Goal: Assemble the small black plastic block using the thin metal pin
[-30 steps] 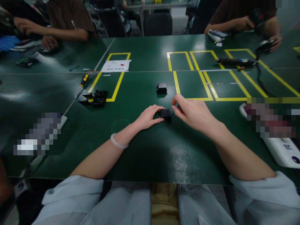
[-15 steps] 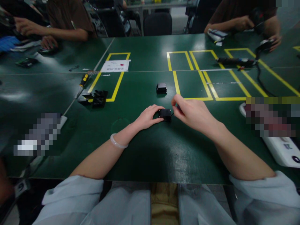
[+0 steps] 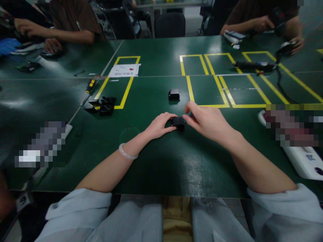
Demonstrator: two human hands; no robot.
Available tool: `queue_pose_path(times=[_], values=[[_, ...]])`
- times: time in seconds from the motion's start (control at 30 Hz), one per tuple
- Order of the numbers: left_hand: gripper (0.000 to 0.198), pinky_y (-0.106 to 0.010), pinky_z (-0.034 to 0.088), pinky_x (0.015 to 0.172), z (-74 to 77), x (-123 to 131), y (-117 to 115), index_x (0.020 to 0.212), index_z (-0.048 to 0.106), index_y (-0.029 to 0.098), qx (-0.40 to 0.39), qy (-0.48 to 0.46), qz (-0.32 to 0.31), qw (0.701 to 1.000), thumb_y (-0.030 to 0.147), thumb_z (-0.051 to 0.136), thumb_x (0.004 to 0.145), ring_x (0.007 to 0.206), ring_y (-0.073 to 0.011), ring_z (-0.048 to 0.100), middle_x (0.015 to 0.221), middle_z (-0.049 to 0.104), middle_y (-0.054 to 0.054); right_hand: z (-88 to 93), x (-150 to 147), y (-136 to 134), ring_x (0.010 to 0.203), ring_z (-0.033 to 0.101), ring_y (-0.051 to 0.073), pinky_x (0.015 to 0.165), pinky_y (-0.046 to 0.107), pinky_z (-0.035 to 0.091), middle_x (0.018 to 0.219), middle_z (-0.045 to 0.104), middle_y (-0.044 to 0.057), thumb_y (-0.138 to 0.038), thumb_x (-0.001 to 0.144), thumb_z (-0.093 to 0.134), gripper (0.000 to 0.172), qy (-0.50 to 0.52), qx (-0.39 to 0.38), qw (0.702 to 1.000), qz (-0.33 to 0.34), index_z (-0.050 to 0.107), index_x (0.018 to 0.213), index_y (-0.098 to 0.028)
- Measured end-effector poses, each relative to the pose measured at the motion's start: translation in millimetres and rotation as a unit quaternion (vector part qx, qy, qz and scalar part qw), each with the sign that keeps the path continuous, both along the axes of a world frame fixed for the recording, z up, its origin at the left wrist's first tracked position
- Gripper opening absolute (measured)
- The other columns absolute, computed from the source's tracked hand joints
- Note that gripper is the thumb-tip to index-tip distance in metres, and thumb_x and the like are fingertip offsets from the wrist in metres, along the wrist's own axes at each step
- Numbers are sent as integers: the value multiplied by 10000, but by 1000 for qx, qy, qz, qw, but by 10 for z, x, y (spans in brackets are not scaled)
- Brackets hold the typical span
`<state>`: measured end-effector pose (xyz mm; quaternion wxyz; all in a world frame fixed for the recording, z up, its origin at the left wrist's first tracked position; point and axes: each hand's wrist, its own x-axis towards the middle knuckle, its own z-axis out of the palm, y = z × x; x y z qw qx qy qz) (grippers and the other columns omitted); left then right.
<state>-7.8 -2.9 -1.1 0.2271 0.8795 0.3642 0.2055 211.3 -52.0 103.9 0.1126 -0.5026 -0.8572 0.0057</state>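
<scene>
Head: held block [image 3: 178, 123] well inside table edge [image 3: 141, 194].

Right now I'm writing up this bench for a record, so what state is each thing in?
near block: between left thumb and fingers
left hand: closed on near block
right hand: fingers curled, beside near block; any grip unclear
far block: sitting untouched
black parts: clustered together
screwdriver: lying down
sheet: lying flat
bracelet: being worn

The table [image 3: 156, 164] is looking smooth and glossy; the held block [image 3: 178, 122] is looking like black plastic; the sheet [image 3: 123, 71] is looking like paper.
</scene>
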Motion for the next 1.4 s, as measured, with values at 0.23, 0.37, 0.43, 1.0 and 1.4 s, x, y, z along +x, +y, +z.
queue_pose_path(times=[0.23, 0.37, 0.43, 1.0, 1.4], values=[[431, -374, 437, 941, -6, 2, 4, 1258, 526, 201, 7, -3, -5, 1000, 432, 604, 901, 1083, -250, 553, 1187, 593, -72, -11, 1, 0, 617, 567, 160, 535, 266, 244, 776, 674, 28, -409, 977, 368, 288, -1, -3, 1000, 2, 538, 1065, -194], [428, -375, 435, 942, 4, 2, 1, 1256, 525, 203, 5, -4, -6, 1000, 433, 601, 903, 1088, -250, 552, 1185, 594, -71, -9, 2, -3, 611, 561, 159, 532, 264, 242, 772, 668, 25, -411, 979, 364, 289, 2, -2, 1000, 7, 538, 1059, -194], [428, -383, 434, 951, 10, 3, 0, 1260, 523, 206, -1, 0, -5, 1000, 433, 595, 904, 1097, -255, 551, 1196, 592, -73, -13, 5, 1, 611, 560, 158, 534, 263, 243, 766, 663, 22, -409, 978, 366, 284, 6, -2, 1000, 10, 535, 1058, -195], [440, -383, 435, 941, 13, -2, -2, 1267, 521, 207, -4, -1, -4, 1000, 432, 599, 897, 1080, -254, 555, 1180, 592, -71, -11, 11, 9, 603, 546, 154, 540, 263, 238, 765, 659, 28, -400, 973, 360, 287, 9, -2, 1000, 16, 535, 1051, -187], [437, -378, 437, 937, 9, 1, -5, 1261, 523, 210, 2, 3, 0, 1000, 452, 593, 904, 1073, -253, 554, 1165, 593, -69, -3, 4, 7, 610, 553, 158, 547, 268, 247, 766, 666, 28, -378, 976, 326, 294, 11, -10, 1000, 7, 534, 1069, -192]])
